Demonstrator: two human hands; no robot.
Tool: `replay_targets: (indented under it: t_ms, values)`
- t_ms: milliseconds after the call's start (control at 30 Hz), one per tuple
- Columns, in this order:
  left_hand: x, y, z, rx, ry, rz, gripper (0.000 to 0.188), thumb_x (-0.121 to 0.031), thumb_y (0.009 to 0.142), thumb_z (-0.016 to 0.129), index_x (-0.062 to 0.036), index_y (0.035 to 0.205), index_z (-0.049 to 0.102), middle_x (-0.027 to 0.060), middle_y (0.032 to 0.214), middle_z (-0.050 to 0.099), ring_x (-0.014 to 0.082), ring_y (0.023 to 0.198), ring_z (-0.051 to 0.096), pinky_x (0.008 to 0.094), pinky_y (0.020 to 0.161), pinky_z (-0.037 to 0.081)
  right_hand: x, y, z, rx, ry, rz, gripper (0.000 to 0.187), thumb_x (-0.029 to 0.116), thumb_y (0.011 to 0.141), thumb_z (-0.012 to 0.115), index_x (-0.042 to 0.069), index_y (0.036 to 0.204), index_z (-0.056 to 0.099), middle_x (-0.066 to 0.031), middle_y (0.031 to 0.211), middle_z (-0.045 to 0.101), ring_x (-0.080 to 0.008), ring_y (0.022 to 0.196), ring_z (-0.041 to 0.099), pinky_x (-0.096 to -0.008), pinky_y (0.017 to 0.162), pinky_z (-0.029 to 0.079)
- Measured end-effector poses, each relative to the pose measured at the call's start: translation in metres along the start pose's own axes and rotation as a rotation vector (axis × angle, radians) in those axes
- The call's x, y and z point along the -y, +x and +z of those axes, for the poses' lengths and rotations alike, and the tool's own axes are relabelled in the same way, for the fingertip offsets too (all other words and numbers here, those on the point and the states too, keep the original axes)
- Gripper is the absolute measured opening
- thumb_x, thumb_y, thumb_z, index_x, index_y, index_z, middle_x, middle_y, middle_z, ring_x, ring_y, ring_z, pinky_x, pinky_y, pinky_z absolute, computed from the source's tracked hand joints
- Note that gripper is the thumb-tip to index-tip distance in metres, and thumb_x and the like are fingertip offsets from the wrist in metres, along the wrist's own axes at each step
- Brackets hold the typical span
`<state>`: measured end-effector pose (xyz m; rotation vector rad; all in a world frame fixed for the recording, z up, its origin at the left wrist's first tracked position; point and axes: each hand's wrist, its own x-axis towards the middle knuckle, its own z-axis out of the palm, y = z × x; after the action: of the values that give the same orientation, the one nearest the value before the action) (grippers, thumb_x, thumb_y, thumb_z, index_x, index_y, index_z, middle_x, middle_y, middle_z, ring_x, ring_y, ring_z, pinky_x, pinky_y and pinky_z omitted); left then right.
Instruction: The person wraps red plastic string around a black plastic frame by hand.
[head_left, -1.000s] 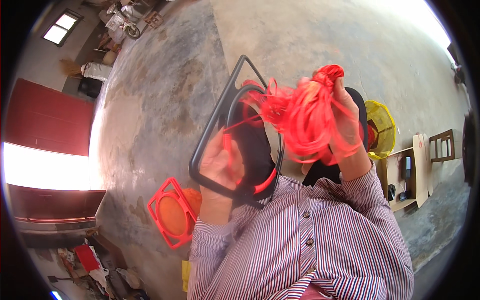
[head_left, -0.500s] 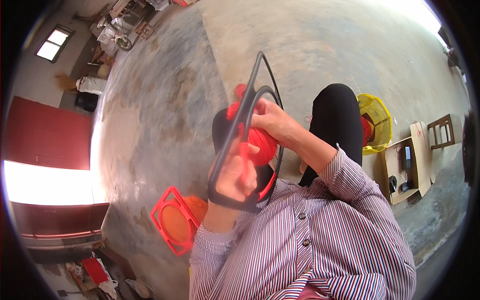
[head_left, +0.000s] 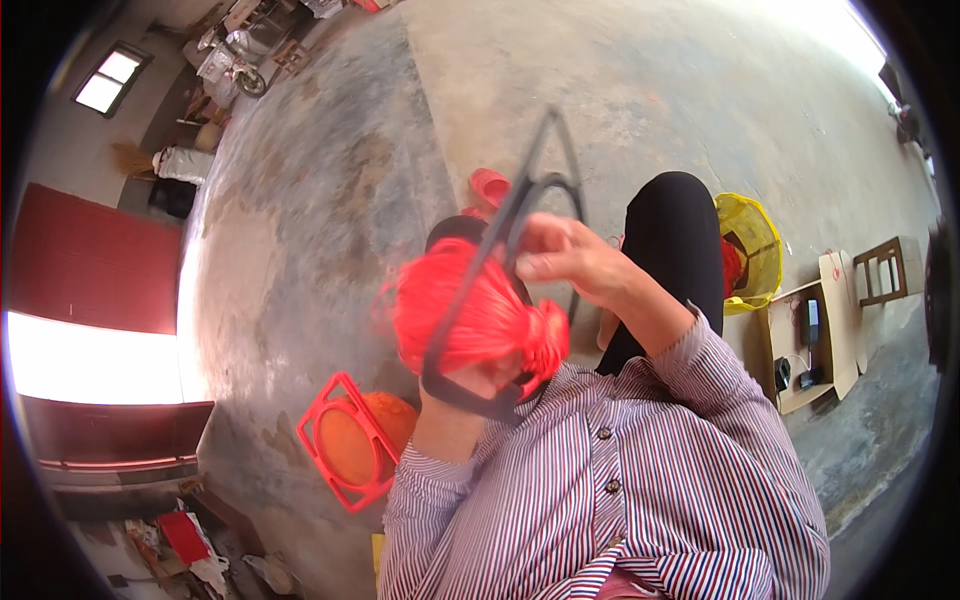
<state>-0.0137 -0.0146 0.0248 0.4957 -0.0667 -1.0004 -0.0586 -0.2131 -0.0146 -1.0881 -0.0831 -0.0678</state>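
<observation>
A shiny bundle of red plastic strands [head_left: 455, 310], gathered into a tuft at its right end, lies over my left hand [head_left: 475, 378]. That hand is closed under the bundle, its fingers mostly hidden. Across the bundle slants a black angular frame [head_left: 463, 298], blurred, with its pointed end up and its lower end by my left wrist. My right hand [head_left: 568, 258] is beside the frame's upper part, fingers loosely bent and apart, somewhat blurred, with nothing visible in them. A red roll-like piece [head_left: 489, 186] shows beyond my left knee.
On the left stands a red plastic stool or rack [head_left: 345, 440] beside an orange round thing [head_left: 390, 420]. Right of my knee is a yellow basket [head_left: 765, 250] with red strands inside. An open cardboard box [head_left: 845, 325] and a small wooden stool [head_left: 885, 270] stand farther right.
The red bundle has swung left and up over my left hand, showing its gathered end. My right hand has come away from it, and the frame's top has shifted right.
</observation>
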Motion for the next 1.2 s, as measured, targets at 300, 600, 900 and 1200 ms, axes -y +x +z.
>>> replay_targets:
  t_ms: [300,600,900,1200]
  values:
    - [-0.003,0.002,0.003,-0.218,0.264,0.161,0.036,-0.002,0.080,0.067,-0.0030,0.115,0.055,0.0087,0.087,0.060,0.0150,0.059,0.053,0.0234,0.039,0.033,-0.008,-0.028,0.048,-0.170,0.494,0.003,0.051,0.003,0.078,0.074,0.002,0.121,0.047,-0.0103,0.117,0.059,-0.0184,0.101,0.061,-0.0298,0.085,0.049]
    - [-0.027,0.000,-0.032,-0.121,0.332,0.214,0.053,-0.005,0.085,0.065,-0.0081,0.135,0.047,0.0078,0.095,0.056,0.0113,0.057,0.044,0.0209,0.039,0.033,0.041,-0.043,-0.023,-0.360,0.307,-0.447,0.041,0.023,0.093,0.060,-0.002,0.123,0.046,-0.0104,0.107,0.062,-0.0163,0.097,0.062,-0.0311,0.085,0.051]
    - [-0.035,-0.005,-0.032,-0.057,0.331,0.188,0.032,-0.019,0.093,0.059,-0.0041,0.121,0.056,0.0113,0.091,0.056,0.0133,0.053,0.044,0.0233,0.038,0.032,-0.065,-0.056,-0.036,-0.294,-1.297,0.143,0.043,0.027,0.078,0.075,0.003,0.103,0.050,-0.0198,0.073,0.063,-0.0367,0.069,0.064,-0.0412,0.062,0.051]
    - [-0.018,-0.003,0.002,0.093,0.536,0.131,0.050,-0.027,0.095,0.056,0.0064,0.131,0.045,0.0192,0.109,0.057,0.0135,0.055,0.050,0.0248,0.038,0.039,-0.046,-0.018,-0.013,-0.211,-0.873,0.062,0.042,0.032,0.082,0.072,0.002,0.103,0.051,-0.0124,0.082,0.064,-0.0252,0.077,0.065,-0.0369,0.067,0.050]
